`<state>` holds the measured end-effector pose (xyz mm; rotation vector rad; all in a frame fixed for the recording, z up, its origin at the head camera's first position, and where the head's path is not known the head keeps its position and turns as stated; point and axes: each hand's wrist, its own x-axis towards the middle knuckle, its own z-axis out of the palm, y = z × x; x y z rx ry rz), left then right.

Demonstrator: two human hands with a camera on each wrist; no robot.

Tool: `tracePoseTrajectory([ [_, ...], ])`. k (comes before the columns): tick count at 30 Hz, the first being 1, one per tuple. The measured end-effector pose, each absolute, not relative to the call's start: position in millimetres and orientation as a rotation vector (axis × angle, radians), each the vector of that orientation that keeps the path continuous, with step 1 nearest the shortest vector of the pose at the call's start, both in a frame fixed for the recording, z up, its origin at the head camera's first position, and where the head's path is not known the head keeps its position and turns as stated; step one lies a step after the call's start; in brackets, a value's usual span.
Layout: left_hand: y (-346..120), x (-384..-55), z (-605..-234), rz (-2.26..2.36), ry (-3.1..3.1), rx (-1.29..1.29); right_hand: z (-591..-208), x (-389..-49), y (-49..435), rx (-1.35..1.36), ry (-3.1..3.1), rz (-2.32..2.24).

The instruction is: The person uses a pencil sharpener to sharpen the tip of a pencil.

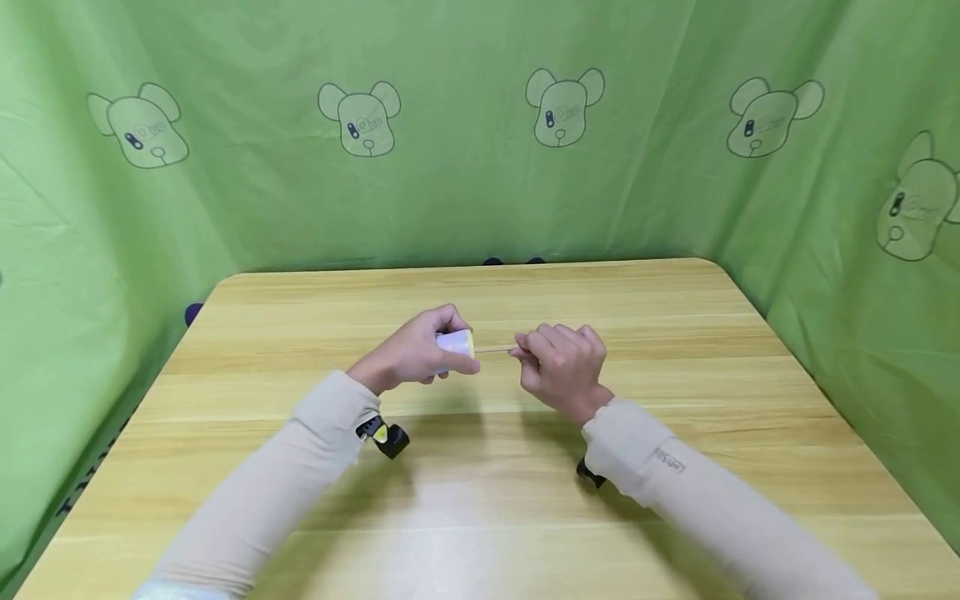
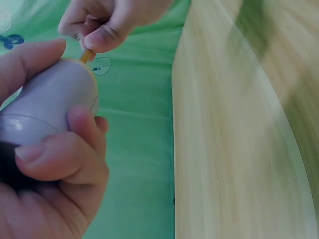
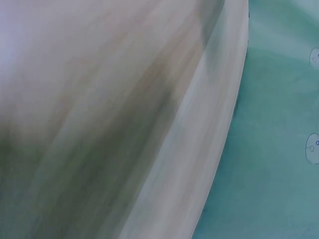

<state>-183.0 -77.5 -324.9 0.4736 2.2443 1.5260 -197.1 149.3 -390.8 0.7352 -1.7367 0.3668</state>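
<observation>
My left hand [image 1: 420, 346] grips a lavender cylinder [image 1: 454, 342] with a yellow rim, held on its side above the table. Its rim end faces right. In the left wrist view, fingers and thumb curl around the cylinder [image 2: 55, 99], whose lower end is dark and partly hidden in the palm. A thin orange, pencil-like stick [image 2: 86, 56] stands at the rim end. My right hand [image 1: 562, 362] pinches this stick, and a short straight length [image 1: 495, 349] shows between rim and fingers. The right wrist view shows neither the right hand nor the stick.
The light wooden table [image 1: 480, 467] lies beneath both hands. Green curtains [image 1: 465, 192] with bear-head drawings enclose its back and sides. Each wrist carries a black camera mount, the left one [image 1: 392, 439] with a yellow mark.
</observation>
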Motion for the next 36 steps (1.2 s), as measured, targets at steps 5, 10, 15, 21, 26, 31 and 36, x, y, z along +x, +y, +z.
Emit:
tracePoseTrajectory([
  [5, -76.3, -182.7, -326.3, 1.484, 2.389, 0.563, -375.7, -188.0, 152.5, 0.768, -2.029, 0.434],
  [10, -77.1, -182.1, -325.8, 1.459, 2.463, 0.626, -355.6, -180.9, 152.4, 0.751, -2.346, 0.491],
  [15, -76.6, -181.1, -326.6, 1.425, 2.509, 0.689, -335.8, -178.6, 151.9, 0.692, -2.729, 0.567],
  [21, -73.2, -178.7, -331.2, 1.32, 2.61, 0.802, -316.0, -187.2, 153.7, 0.698, -3.119, 0.757],
  [26, -72.3, -175.3, -334.1, 1.095, 2.745, 1.026, -308.6, -195.8, 159.3, 0.631, -3.434, 1.284],
  [31, -77.6, -175.5, -334.9, 1.039, 2.767, 1.019, -312.6, -192.3, 156.6, 0.847, -3.343, 0.999],
  [36, -81.2, -180.4, -334.0, 1.177, 2.694, 0.838, -324.6, -182.3, 151.8, 0.928, -2.884, 0.497],
])
